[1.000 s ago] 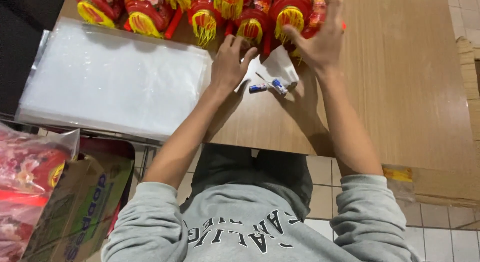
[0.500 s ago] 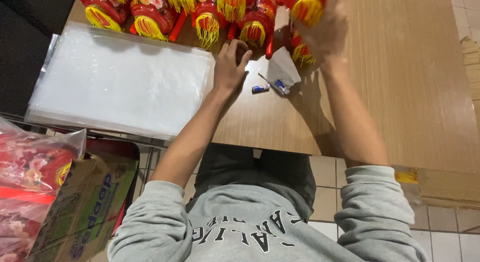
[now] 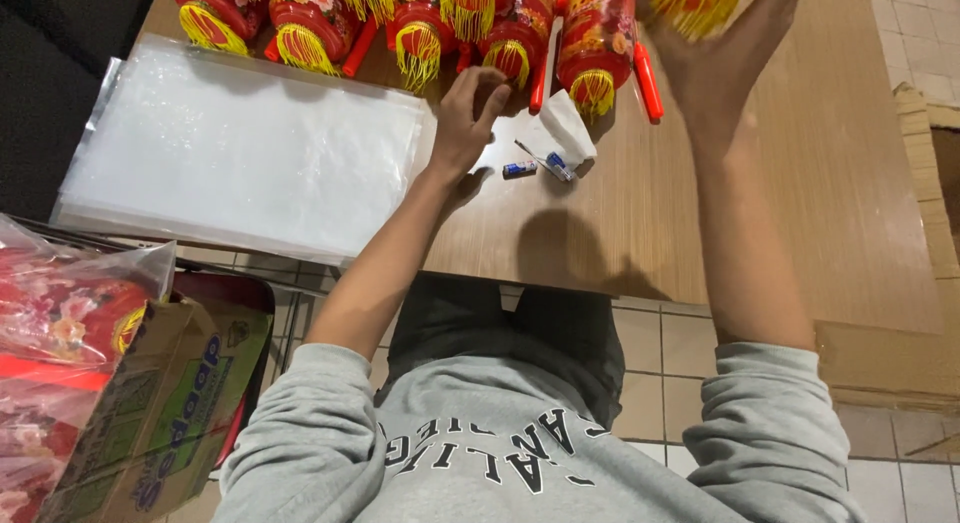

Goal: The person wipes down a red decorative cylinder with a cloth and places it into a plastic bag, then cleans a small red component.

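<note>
My right hand [image 3: 712,68] is raised above the wooden table [image 3: 800,183] and grips a red lantern with a yellow tassel fringe [image 3: 692,3], mostly cut off by the top edge. My left hand [image 3: 465,113] rests on the table with its fingers loosely curled and nothing seen in it. It lies between the corner of a stack of clear plastic bags [image 3: 250,153] and a folded white paper [image 3: 567,126]. Just beyond its fingertips lies a row of red lanterns [image 3: 420,23] with yellow fringes.
Two small blue-and-white pieces [image 3: 520,168] lie by the white paper. Red sticks [image 3: 647,81] lie among the lanterns. At the lower left a cardboard box [image 3: 165,413] stands next to bagged red lanterns [image 3: 60,323]. Tiled floor shows below the table.
My right hand has lifted a lantern up off the row. My left hand has slid left, off the white paper, toward the plastic bags.
</note>
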